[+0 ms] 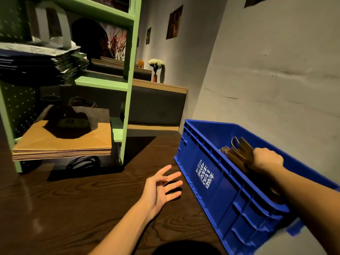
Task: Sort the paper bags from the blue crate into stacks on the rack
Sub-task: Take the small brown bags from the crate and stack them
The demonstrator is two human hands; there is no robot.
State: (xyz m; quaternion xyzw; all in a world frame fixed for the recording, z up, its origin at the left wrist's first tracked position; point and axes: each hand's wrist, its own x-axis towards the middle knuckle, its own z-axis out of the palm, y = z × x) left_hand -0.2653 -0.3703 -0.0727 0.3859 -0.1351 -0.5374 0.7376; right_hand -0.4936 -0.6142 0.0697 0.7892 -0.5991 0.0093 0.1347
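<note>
A blue crate [217, 183] with white lettering stands on the right of the dark wooden table. Inside it, my right hand [266, 159] is closed on a bundle of brown paper bags [239, 153] with twisted handles. My left hand [161, 186] hovers over the table just left of the crate, palm up, fingers spread, holding nothing. On the green rack [128, 70] at the left, a stack of brown paper bags [62, 144] lies on the lower shelf and a stack of dark and pale bags [40, 65] on the shelf above.
A dark wooden table [73, 208] spreads below both hands. Black cords [84, 161] lie under the rack's lower shelf. A ledge behind carries a small vase of white flowers [156, 68]. A grey wall [257, 70] with pictures rises right behind the crate.
</note>
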